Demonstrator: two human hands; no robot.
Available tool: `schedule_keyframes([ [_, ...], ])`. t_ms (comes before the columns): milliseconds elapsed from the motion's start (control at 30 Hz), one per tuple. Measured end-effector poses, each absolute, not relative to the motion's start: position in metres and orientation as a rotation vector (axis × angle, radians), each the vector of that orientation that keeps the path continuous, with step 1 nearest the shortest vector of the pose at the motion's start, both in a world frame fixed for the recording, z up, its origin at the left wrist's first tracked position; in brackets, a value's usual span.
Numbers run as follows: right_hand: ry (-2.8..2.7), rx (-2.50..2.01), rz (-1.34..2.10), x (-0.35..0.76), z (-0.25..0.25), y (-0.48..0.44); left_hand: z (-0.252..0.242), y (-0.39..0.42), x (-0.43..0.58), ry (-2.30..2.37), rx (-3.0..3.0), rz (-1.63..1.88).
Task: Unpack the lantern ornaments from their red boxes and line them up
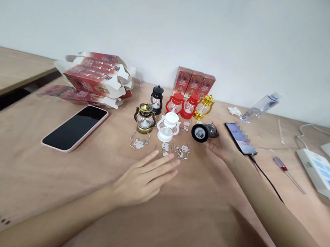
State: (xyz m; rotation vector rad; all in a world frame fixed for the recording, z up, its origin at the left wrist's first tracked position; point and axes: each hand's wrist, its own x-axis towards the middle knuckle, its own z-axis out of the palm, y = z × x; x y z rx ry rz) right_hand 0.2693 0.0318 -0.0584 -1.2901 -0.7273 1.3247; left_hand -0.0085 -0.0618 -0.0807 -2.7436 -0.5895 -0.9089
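My right hand [221,146] grips a small black lantern [203,132] lying on its side, base toward me. My left hand [144,177] lies flat and open on the wooden table [22,187], its fingertips close to several small metal handles with tags [165,147]. Behind these stand toy lanterns: a bronze one [145,118], a white one [168,126], a black one [156,99], two red ones [182,104] and a gold one [204,106].
A pink-cased phone [75,128] lies at the left near flattened red cartons [94,77]. Three red boxes [194,82] stand by the wall. Right of my hand lie another phone [240,138] with a cable, a red-handled screwdriver [288,173], a plastic bag [260,106] and a white device [321,174].
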Motion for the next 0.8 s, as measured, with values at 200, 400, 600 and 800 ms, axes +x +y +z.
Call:
schedule_keyframes([
  [200,-1.056,-1.268,1.017,0.273,-0.057,0.032,-0.091,-0.06,-0.009,-0.536,-2.899,-0.797],
  [400,-1.521,-1.264,0.853,0.261,-0.049,0.025,-0.095,-0.059,-0.008,-0.521,-3.002,-0.776],
  [600,-1.586,-1.134,1.045,0.247,-0.059,0.037,-0.092,-0.058,-0.009,-0.524,-3.111,-0.652],
  [800,-1.77,-0.998,1.026,0.281,-0.042,0.051,-0.093,-0.058,-0.008,-0.547,-3.145,-0.656],
])
